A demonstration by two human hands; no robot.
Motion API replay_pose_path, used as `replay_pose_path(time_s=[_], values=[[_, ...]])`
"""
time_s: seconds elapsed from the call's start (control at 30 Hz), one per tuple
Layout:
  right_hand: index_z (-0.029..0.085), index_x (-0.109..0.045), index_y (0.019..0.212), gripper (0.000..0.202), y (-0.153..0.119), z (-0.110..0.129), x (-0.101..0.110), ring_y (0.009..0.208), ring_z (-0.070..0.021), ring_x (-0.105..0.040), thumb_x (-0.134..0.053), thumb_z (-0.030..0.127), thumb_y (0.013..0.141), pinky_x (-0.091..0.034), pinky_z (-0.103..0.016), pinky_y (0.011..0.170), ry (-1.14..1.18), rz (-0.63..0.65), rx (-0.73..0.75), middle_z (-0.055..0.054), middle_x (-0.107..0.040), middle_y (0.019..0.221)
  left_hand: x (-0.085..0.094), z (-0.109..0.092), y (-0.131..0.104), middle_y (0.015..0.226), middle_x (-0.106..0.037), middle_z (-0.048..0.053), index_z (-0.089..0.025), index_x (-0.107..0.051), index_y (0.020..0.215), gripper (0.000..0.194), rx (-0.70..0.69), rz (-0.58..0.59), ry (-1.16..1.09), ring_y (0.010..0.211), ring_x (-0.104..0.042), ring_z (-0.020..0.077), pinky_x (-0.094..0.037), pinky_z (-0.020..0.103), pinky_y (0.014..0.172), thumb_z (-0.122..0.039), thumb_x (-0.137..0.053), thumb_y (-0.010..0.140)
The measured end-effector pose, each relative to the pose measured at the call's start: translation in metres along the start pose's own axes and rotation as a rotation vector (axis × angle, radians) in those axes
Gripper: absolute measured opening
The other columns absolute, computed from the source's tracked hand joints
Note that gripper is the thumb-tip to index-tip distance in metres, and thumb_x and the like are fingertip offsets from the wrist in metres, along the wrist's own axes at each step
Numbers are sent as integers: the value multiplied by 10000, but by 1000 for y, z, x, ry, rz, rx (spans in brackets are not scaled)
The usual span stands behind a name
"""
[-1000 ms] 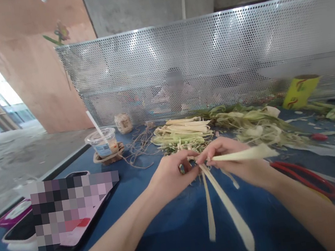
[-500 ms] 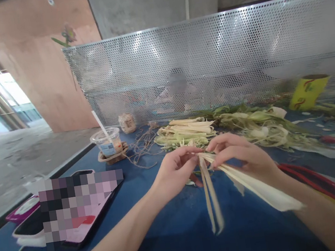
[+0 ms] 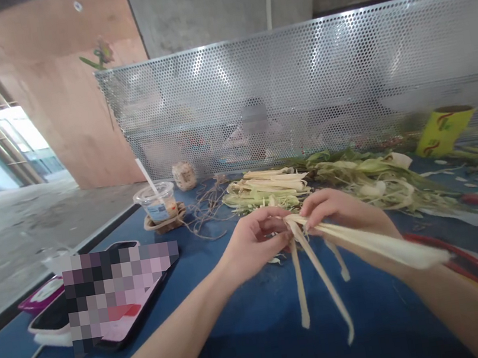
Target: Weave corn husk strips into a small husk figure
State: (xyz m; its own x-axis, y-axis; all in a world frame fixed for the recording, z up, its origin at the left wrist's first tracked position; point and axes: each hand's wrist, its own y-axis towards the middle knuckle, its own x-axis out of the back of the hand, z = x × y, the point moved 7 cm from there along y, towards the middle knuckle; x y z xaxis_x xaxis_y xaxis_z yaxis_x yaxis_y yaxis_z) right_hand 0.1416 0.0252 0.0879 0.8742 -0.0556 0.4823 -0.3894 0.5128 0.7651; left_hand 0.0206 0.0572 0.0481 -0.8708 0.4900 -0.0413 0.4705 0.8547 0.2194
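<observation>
Pale strips of corn husk (image 3: 319,268) are gathered between my two hands above the blue table. My left hand (image 3: 252,240) pinches the bundle at its upper end, thumb and fingers closed. On the other side, my right hand (image 3: 338,212) has its fingers closed around the same strips. A wider husk piece (image 3: 387,243) stretches out to the right across my right wrist, while narrow strips hang down below. Just beyond my hands lies a stack of flat husk strips (image 3: 267,187). My fingers hide the spot where the strips meet.
A plastic cup with a straw (image 3: 158,206) stands in a cardboard holder at left, near tangled twine (image 3: 207,207). Phones and a tablet (image 3: 129,315) lie front left. Green husks (image 3: 369,177), a yellow tube (image 3: 445,130) and red-handled scissors (image 3: 462,262) are at right. A perforated metal screen (image 3: 297,86) closes the back.
The narrow hanging strips have spread apart, one swinging right. The wide husk piece has risen and reaches further right. Both hands still grip the bundle at about the same place.
</observation>
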Motion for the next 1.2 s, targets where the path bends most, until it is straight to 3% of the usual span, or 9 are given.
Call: replay_pose_path(time_s=[0.13,0.3,0.53,0.7,0.83,0.93,1.2], values=[[230,-573,807,47,-1,-4,5,838,-162,-552,-569,214,762,-439,-301,746,-126,-61,-32,-38,-567,886,3,-3,0,679,-646,26,-131,-561,797,140,5,-48,-19,641,-600,121,-511,266,606,-240,-593,717],[259,-611,828,113,-2,6,0,947,-197,-494,-536,191,777,-377,-368,838,-290,68,79,-52,-524,1008,8,-1,0,621,-618,-4,-138,-538,727,145,-15,-76,-25,578,-578,95,-511,246,572,-244,-632,693],[305,-642,875,226,-3,15,-5,1022,-235,-417,-482,164,802,-323,-435,856,-410,69,157,-49,-455,1109,13,-7,1,691,-595,1,-163,-510,793,147,-104,-149,-22,641,-573,118,-502,235,511,-308,-529,776],[266,-635,810,221,-5,12,-10,931,-200,-416,-517,88,750,-366,-373,790,-424,77,135,-53,-432,1025,7,-9,-2,813,-556,14,-157,-531,800,124,-101,-43,-19,715,-550,112,-507,252,602,-278,-528,778],[246,-616,797,170,-5,11,-8,851,-181,-413,-529,104,758,-362,-345,729,-424,54,160,-47,-411,905,0,-4,-2,1019,-537,39,-163,-484,782,180,-46,65,-132,782,-560,128,-497,247,599,-144,-628,676],[245,-611,798,153,-6,11,-11,790,-162,-411,-534,117,765,-363,-311,681,-418,66,179,-33,-419,842,1,-1,-2,1021,-540,35,-160,-452,731,232,-12,23,-208,747,-567,119,-498,250,586,-94,-649,629],[229,-591,813,145,-4,12,-13,805,-151,-435,-510,114,779,-388,-281,677,-296,54,141,-29,-434,823,4,0,-1,1052,-552,38,-150,-507,688,127,13,-40,-386,798,-586,171,-518,352,632,-150,-632,670]])
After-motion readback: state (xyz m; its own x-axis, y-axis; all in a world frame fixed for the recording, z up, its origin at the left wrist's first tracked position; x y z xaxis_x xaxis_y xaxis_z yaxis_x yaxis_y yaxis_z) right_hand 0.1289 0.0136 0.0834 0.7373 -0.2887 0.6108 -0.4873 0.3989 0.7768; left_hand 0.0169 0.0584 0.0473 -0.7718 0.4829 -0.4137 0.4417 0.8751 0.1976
